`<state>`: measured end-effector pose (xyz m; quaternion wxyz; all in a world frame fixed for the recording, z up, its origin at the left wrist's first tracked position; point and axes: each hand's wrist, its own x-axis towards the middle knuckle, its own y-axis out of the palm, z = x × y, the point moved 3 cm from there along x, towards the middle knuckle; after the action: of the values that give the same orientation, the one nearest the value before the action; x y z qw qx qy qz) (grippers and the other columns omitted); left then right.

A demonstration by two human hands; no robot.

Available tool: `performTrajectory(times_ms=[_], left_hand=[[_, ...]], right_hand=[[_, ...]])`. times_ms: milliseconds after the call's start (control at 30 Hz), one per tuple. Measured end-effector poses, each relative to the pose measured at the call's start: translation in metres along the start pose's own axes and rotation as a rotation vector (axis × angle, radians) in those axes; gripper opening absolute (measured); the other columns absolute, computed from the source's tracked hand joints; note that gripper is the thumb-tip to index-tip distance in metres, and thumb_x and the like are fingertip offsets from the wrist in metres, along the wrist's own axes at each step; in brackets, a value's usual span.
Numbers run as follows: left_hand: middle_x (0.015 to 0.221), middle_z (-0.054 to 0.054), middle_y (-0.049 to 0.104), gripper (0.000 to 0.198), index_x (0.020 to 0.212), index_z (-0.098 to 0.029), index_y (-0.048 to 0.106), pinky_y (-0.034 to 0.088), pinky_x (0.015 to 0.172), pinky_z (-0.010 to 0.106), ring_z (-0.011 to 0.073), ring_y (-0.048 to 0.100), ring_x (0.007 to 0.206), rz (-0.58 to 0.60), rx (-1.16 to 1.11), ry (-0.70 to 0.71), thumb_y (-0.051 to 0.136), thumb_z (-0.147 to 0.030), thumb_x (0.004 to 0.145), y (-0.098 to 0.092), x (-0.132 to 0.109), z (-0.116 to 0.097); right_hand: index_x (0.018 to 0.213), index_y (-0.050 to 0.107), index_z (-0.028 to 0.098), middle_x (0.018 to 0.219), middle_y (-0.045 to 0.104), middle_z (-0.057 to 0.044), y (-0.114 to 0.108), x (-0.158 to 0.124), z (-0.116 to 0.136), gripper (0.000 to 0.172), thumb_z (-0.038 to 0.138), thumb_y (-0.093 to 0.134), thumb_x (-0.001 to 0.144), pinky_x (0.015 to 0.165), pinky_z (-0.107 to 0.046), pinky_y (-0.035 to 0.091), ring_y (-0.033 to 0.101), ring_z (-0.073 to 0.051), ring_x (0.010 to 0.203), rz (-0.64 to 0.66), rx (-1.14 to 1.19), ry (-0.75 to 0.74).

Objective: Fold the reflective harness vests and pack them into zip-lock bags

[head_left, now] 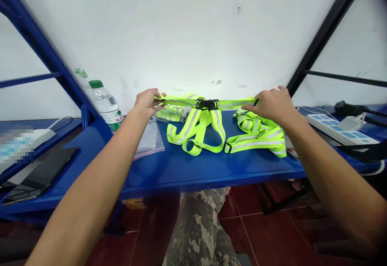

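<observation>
A neon yellow reflective strap (189, 127) with silver stripes is stretched level above the blue shelf, its black buckle (207, 104) fastened in the middle. My left hand (148, 100) pinches the strap's left end, and my right hand (270, 102) grips the right end near a small black slider. Loops of the same strap hang from the buckle and curl on the shelf. Below my right hand lies a second bundle of reflective strap (260, 135). Behind my left hand, a clear bag (171, 114) holds more yellow strap.
A water bottle (107, 107) with a green cap stands at left. Flat plastic bags (148, 139) rest on the blue shelf (181, 173). A dark phone (40, 173) lies far left; a white power strip (341, 129) sits right. Dark metal posts slope up on both sides.
</observation>
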<state>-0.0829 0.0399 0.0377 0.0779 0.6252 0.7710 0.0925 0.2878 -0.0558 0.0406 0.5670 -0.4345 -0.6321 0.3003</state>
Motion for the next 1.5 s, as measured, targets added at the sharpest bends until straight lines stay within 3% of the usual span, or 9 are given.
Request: performTrajectory(times_ms=[167, 367, 467, 600, 767, 967, 1133, 1267, 1500], left_hand=[[0.082, 0.003, 0.066, 0.037, 0.088, -0.019, 0.056, 0.055, 0.077, 0.034, 0.0182, 0.066, 0.078, 0.171, -0.298, -0.15, 0.058, -0.003, 0.054, -0.007, 0.004, -0.002], [0.072, 0.002, 0.063, 0.044, 0.092, -0.017, 0.068, 0.047, 0.057, 0.024, 0.0143, 0.06, 0.064, 0.381, 0.187, 0.022, 0.08, -0.007, 0.05, -0.003, 0.001, 0.004], [0.073, 0.005, 0.066, 0.028, 0.084, -0.015, 0.073, 0.04, 0.047, 0.022, 0.0128, 0.056, 0.058, 0.366, 0.457, 0.202, 0.084, -0.021, 0.059, -0.002, 0.0, 0.005], [0.07, 0.007, 0.066, 0.024, 0.066, -0.011, 0.071, 0.049, 0.05, 0.026, 0.0149, 0.057, 0.058, 0.273, 0.559, 0.305, 0.078, -0.032, 0.074, -0.006, 0.001, 0.005], [0.061, 0.002, 0.061, 0.019, 0.068, -0.013, 0.064, 0.05, 0.053, 0.025, 0.0138, 0.057, 0.056, 0.061, 0.279, 0.074, 0.067, -0.021, 0.085, -0.016, 0.011, 0.012], [0.063, -0.001, 0.058, 0.02, 0.075, -0.017, 0.057, 0.055, 0.069, 0.029, 0.0118, 0.059, 0.059, 0.212, -0.24, -0.209, 0.051, -0.011, 0.093, -0.019, 0.016, 0.018], [0.084, 0.002, 0.068, 0.011, 0.09, -0.02, 0.06, 0.05, 0.096, 0.048, 0.0178, 0.065, 0.083, 0.308, -0.395, -0.129, 0.055, -0.01, 0.087, -0.019, 0.016, 0.012], [0.112, 0.004, 0.067, 0.054, 0.114, -0.026, 0.058, 0.043, 0.104, 0.056, 0.0241, 0.064, 0.108, 0.411, -0.403, -0.003, 0.052, 0.005, 0.07, -0.006, 0.013, 0.003], [0.126, 0.004, 0.059, 0.067, 0.132, -0.028, 0.051, 0.042, 0.106, 0.059, 0.0226, 0.062, 0.112, 0.495, -0.331, 0.099, 0.047, 0.004, 0.072, 0.026, -0.008, -0.009]], right_hand=[[0.095, 0.073, 0.016, 0.097, 0.072, -0.016, 0.007, -0.005, -0.002, 0.046, 0.054, 0.048, 0.091, 0.098, -0.056, 0.036, 0.065, -0.033, 0.094, 0.125, -0.034, -0.007], [0.093, 0.075, 0.012, 0.154, 0.039, -0.019, 0.014, -0.011, 0.0, 0.047, 0.048, 0.044, 0.094, 0.083, -0.052, 0.048, 0.065, -0.035, 0.1, 0.055, -0.003, 0.019], [0.091, 0.076, 0.013, 0.147, 0.049, -0.019, 0.021, -0.007, -0.003, 0.04, 0.043, 0.05, 0.092, 0.091, -0.054, 0.047, 0.065, -0.036, 0.103, 0.006, 0.048, 0.002], [0.08, 0.076, 0.015, 0.134, 0.061, -0.015, 0.026, 0.0, -0.013, 0.032, 0.042, 0.059, 0.086, 0.095, -0.047, 0.049, 0.065, -0.032, 0.105, 0.011, 0.29, -0.056], [0.078, 0.075, 0.02, 0.102, 0.073, -0.009, 0.026, -0.006, -0.022, 0.034, 0.053, 0.076, 0.071, 0.076, -0.037, 0.052, 0.066, -0.024, 0.086, 0.15, 0.95, 0.05], [0.073, 0.07, 0.023, 0.068, 0.064, -0.002, 0.037, -0.012, -0.025, 0.04, 0.051, 0.089, 0.052, 0.063, -0.031, 0.048, 0.059, -0.016, 0.064, 0.256, 1.464, 0.151], [0.075, 0.072, 0.021, 0.072, 0.069, -0.003, 0.049, -0.012, -0.021, 0.036, 0.051, 0.085, 0.059, 0.065, -0.032, 0.047, 0.063, -0.019, 0.071, 0.471, 1.066, -0.059], [0.076, 0.076, 0.023, 0.093, 0.076, -0.005, 0.052, -0.01, -0.004, 0.019, 0.041, 0.075, 0.068, 0.08, -0.038, 0.052, 0.068, -0.028, 0.091, 0.541, 0.68, -0.255], [0.092, 0.076, 0.019, 0.096, 0.077, -0.008, 0.027, -0.014, 0.061, 0.034, 0.048, 0.064, 0.081, 0.084, -0.04, 0.056, 0.071, -0.027, 0.089, 0.386, 0.888, -0.269]])
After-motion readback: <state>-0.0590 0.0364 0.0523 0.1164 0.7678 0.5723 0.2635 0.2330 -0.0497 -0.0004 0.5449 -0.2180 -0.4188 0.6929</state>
